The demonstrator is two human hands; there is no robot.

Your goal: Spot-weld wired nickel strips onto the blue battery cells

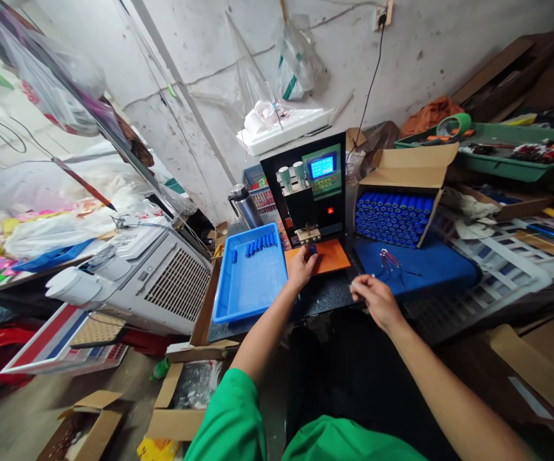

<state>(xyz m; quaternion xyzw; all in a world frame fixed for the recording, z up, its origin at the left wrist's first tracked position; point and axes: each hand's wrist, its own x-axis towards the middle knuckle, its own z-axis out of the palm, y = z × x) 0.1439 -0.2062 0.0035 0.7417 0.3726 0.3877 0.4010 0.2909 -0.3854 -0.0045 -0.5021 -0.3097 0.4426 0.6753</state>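
Note:
My left hand (302, 266) is closed around a blue cylindrical battery cell (313, 250), mostly hidden by the fingers. It rests over the orange board (331, 256), right below the electrodes of a black spot welder (308, 232). My right hand (377, 299) hovers at the front edge of the bench, thumb and fingers pinched together. What sits in that pinch, if anything, is too small to make out. Beyond it, red and black wire leads (390, 259) lie on a blue surface (430, 275). The welder's lit display (322, 166) faces me.
Left of the welder, a blue tray (251, 291) holds several blue cells in its far part. A cardboard box (409, 163) packed with cells stands to the right. Behind the tray is a steel flask (245, 206). A white air cooler (162, 275) stands farther left.

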